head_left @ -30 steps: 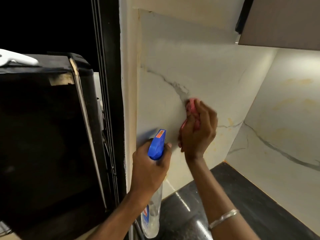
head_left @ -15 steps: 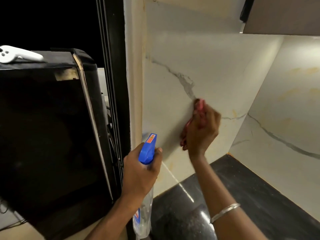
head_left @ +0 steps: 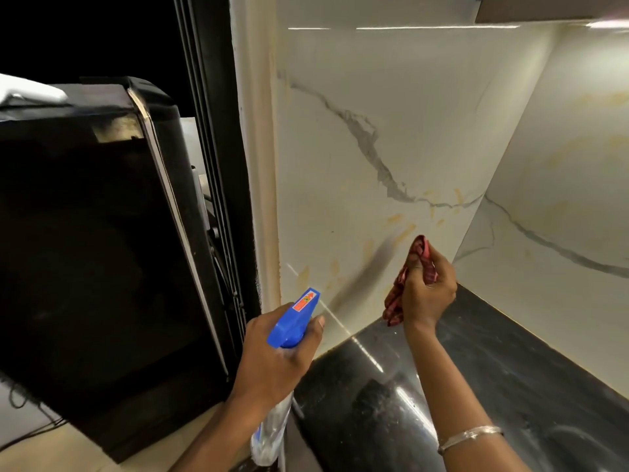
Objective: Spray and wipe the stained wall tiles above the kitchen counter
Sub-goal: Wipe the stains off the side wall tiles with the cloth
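White marble-look wall tiles (head_left: 357,107) with a grey vein carry yellow-orange stains (head_left: 401,231) low down near the counter. My left hand (head_left: 272,356) grips a clear spray bottle (head_left: 294,318) with a blue trigger head, nozzle aimed at the lower tile. My right hand (head_left: 427,287) holds a bunched red checked cloth (head_left: 396,294) just off the wall, low and right of the stains, above the black glossy counter (head_left: 476,386).
A black appliance (head_left: 85,250) stands at the left, with a dark frame (head_left: 218,148) between it and the tiles. A second stained tile wall (head_left: 561,172) meets the first at the right corner. A cabinet underside (head_left: 551,8) hangs above.
My right hand has come down from the grey vein to just above the counter, cloth lifted off the tile. The spray bottle stays in my left hand, pointing at the lower stains.
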